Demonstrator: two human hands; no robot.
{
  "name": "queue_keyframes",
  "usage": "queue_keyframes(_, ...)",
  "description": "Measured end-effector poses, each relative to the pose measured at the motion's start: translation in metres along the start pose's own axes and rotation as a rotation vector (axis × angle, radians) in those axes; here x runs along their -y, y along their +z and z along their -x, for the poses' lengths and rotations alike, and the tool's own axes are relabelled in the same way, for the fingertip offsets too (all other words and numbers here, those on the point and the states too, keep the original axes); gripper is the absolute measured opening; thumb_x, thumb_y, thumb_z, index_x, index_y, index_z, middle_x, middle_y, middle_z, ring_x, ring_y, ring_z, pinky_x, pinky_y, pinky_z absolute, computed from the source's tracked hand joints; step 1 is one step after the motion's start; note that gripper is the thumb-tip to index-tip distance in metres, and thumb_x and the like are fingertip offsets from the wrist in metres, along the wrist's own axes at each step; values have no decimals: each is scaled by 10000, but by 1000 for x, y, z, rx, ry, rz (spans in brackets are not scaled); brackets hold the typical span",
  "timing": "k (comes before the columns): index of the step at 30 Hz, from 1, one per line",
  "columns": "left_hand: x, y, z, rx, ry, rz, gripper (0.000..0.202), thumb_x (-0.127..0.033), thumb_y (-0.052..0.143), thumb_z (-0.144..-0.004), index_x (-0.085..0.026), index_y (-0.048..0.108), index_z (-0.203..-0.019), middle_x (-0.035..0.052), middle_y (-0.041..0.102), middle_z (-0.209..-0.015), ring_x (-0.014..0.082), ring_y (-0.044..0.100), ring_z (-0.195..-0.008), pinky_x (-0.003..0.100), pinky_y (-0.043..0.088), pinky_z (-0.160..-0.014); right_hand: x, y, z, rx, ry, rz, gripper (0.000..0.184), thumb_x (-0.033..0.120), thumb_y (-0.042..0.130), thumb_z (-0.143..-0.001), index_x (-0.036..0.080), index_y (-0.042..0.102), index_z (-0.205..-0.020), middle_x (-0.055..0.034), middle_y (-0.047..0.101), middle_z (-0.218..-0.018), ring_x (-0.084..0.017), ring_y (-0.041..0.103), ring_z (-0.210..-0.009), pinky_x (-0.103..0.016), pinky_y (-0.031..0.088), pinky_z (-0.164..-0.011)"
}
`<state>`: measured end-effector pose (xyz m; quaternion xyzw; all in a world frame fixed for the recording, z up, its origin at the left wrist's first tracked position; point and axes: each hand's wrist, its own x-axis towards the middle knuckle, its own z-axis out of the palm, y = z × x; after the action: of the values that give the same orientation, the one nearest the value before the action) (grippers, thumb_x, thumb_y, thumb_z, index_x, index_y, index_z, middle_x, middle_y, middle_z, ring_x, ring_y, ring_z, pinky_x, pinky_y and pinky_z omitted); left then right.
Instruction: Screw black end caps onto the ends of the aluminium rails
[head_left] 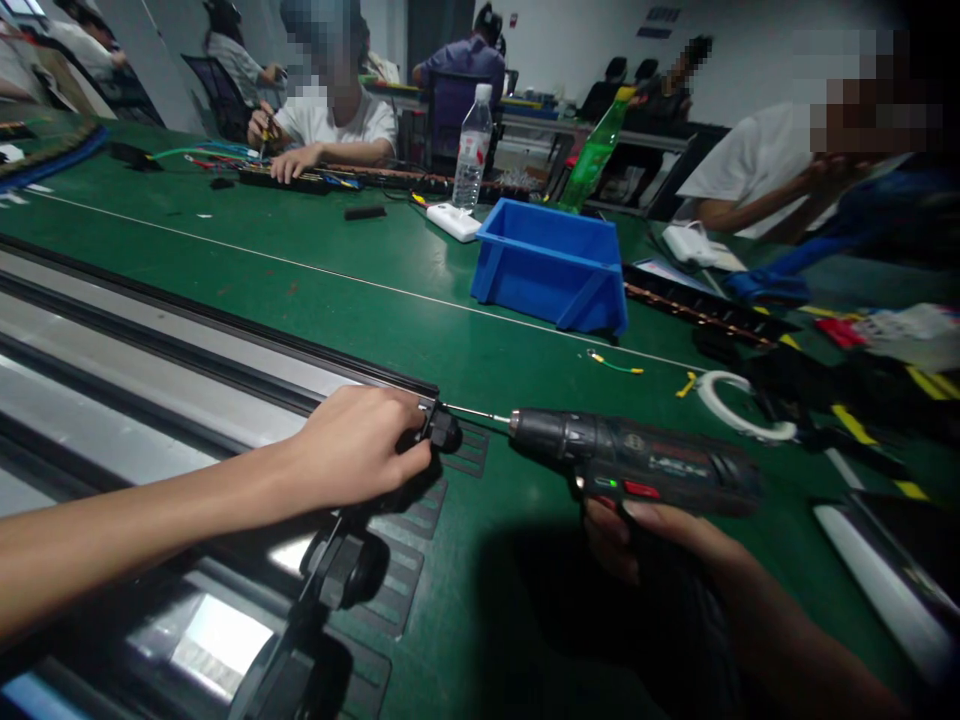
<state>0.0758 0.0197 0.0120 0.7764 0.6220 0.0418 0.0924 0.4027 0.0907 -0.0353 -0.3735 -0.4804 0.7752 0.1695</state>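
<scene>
My right hand [675, 540] is wrapped round the grip of a black cordless drill [637, 455], a small green light glowing on its side. The drill's long thin bit [476, 412] points left and reaches the end of a metal rail. There, my left hand [367, 440] is closed with thumb and fingers on a black end fitting [444, 430]; its fingertips are partly hidden. Long silver-and-black rails [187, 345] lie side by side under my left forearm. Nearer to me, another black fitting [349, 570] sits on a rail end, beside flat slotted black pieces [397, 590].
A blue bin [551, 270] stands beyond the drill, with a water bottle [472, 150] and a green bottle [596, 155] behind it. A short green wire [615, 365] and a white ring-shaped coil [742, 410] lie to the right. Co-workers sit across the green table [300, 300].
</scene>
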Motion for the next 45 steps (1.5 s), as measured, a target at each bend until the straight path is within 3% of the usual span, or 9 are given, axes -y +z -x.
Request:
queue_keyframes(6, -1, -1, -1, 19, -18, -31, 289, -366, 477, -963, -204, 543, -732, 36, 690, -834, 246, 680, -789, 342, 393, -656, 4, 1, 3, -15, 48, -165, 343, 497, 707, -807, 156, 697, -840, -87, 630, -787, -200, 585, -697, -295, 478, -623)
queue_keyframes(12, -1, 0, -1, 24, -37, -1, 267, -377, 486, -963, -207, 663, -856, 59, 731, -923, 270, 710, -891, 341, 445, -714, 2, -4, -2, 63, -29, -242, 298, 440, 672, -848, 143, 680, -830, -69, 619, -791, -161, 570, -677, -256, 472, -623)
queue_keyframes(17, -1, -1, 0, 13, -30, 6, 297, -390, 484, -965, -200, 673, -837, 71, 737, -929, 253, 704, -841, 333, 453, -708, 4, -8, -3, 102, 19, -377, 284, 407, 677, -821, 123, 682, -810, -60, 575, -716, -151, 530, -644, -237, 481, -606)
queue_keyframes(24, 4, 2, 0, 28, -20, 52, 309, -405, 471, -983, -214, 713, -961, 75, 739, -1029, 268, 707, -919, 353, 485, -783, 8, -11, -5, 13, 42, -622, 208, 300, 734, -726, 117, 681, -807, -34, 548, -725, -125, 506, -610, -206, 510, -547)
queue_keyframes(29, 7, 5, 1, 23, -10, 57, 341, -445, 470, -995, -221, 727, -997, 76, 743, -1033, 280, 705, -980, 358, 486, -830, 3, -12, -4, -52, 0, -670, 194, 256, 702, -768, 99, 685, -880, -47, 598, -802, -119, 574, -678, -189, 551, -638)
queue_keyframes(35, 8, 6, 2, 9, -3, 59, 391, -489, 452, -1006, -217, 732, -986, 83, 743, -1002, 261, 706, -904, 340, 473, -777, -4, -8, 3, -175, -111, -664, 216, 254, 730, -763, 106, 703, -918, -59, 656, -869, -143, 647, -786, -205, 584, -741)
queue_keyframes(40, 7, 4, 2, 10, -8, 58, 429, -495, 431, -1011, -208, 748, -970, 96, 739, -996, 273, 709, -927, 341, 482, -768, -15, -6, 30, -271, -177, -625, 252, 291, 780, -761, 123, 726, -941, -56, 708, -886, -143, 692, -781, -202, 609, -754)
queue_keyframes(45, 7, 3, 2, -5, 10, 62, 438, -496, 428, -1012, -204, 752, -992, 105, 739, -1008, 272, 708, -934, 341, 490, -790, -57, -24, 96, -486, -184, -648, 299, 296, 746, -842, 146, 730, -1100, -82, 757, -1019, -176, 754, -886, -231, 638, -859)
